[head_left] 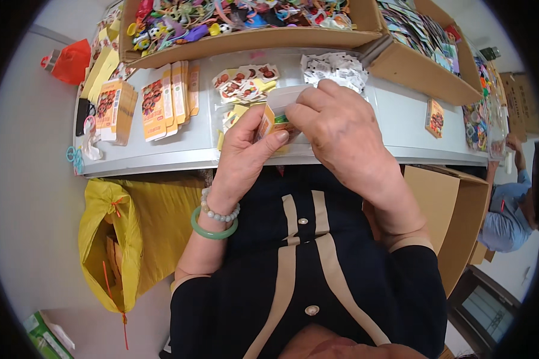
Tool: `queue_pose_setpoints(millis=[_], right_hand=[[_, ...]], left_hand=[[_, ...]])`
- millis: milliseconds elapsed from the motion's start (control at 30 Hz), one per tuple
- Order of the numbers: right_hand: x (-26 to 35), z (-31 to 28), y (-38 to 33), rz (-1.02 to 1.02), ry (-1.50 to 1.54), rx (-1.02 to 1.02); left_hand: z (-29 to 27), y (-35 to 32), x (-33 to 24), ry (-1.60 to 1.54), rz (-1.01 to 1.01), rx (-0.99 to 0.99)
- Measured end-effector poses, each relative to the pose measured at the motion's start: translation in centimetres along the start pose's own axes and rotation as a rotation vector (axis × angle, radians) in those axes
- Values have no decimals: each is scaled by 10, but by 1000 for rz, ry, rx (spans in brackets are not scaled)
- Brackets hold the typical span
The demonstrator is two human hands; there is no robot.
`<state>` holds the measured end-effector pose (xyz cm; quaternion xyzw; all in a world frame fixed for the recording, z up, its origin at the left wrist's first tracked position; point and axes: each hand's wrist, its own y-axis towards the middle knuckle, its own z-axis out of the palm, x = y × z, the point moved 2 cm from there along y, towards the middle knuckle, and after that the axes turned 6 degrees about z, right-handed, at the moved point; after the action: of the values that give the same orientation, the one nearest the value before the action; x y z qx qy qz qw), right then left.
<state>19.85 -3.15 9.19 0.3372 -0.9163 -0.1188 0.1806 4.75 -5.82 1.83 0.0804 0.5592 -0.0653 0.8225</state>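
My left hand (244,146) grips a small orange carton (268,121), thumb in front and fingers behind, above the table's near edge. The carton's top stands open with a white flap (286,97) raised, and something green shows inside. Over its opening my right hand (344,131) is closed, fingertips at the mouth of the carton; what they hold, if anything, is hidden. Behind the carton lie loose stickers (245,82) with printed pictures. Small white printed sachets (335,70) are heaped beyond my right hand.
Flat orange cartons (156,107) stand stacked at the left. Across the back is a cardboard box (251,42) of small toys; another box (425,72) holds shiny cards. One filled carton (435,118) lies at the right. A yellow sack (141,239) hangs below left. Another person (506,212) works at far right.
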Motion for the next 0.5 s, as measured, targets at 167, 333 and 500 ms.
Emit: queue_pose_setpoints(millis=[167, 333, 500], right_hand=[[18, 3, 1, 36, 116, 47], [21, 12, 16, -17, 247, 105], [6, 18, 40, -33, 619, -220]], left_hand=[[-20, -8, -11, -35, 25, -6], [-31, -19, -20, 25, 87, -55], [-59, -24, -33, -161, 198, -332]])
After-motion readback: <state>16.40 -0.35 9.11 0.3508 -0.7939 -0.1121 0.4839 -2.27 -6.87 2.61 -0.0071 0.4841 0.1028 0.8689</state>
